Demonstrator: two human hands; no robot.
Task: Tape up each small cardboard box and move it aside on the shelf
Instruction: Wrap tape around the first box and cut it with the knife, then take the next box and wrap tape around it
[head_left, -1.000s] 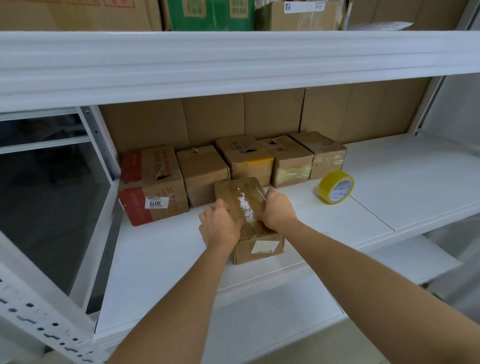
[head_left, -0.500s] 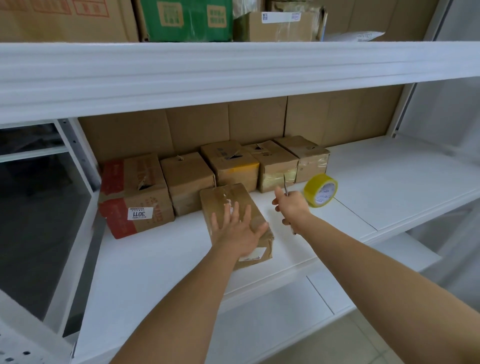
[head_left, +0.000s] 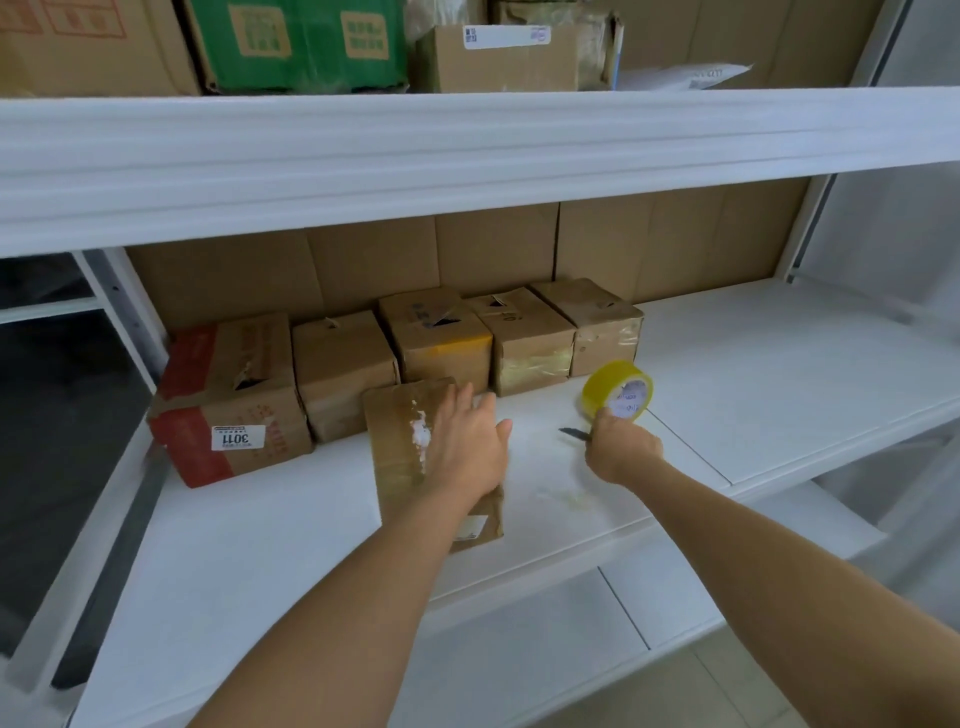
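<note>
On red-printed box (head_left: 228, 400), white label (head_left: 238, 437) "3011"

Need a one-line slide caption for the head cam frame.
Left hand flat on the small cardboard box; right hand, holding a dark blade, reaches the yellow tape roll on the white shelf.

One view only, from camera on person's head. Looks forward and down at white shelf (head_left: 260, 545), close up. Both arms reach in from bottom edge. Upper shelf (head_left: 467, 156) crosses top. Wide lens bends edges.
</note>
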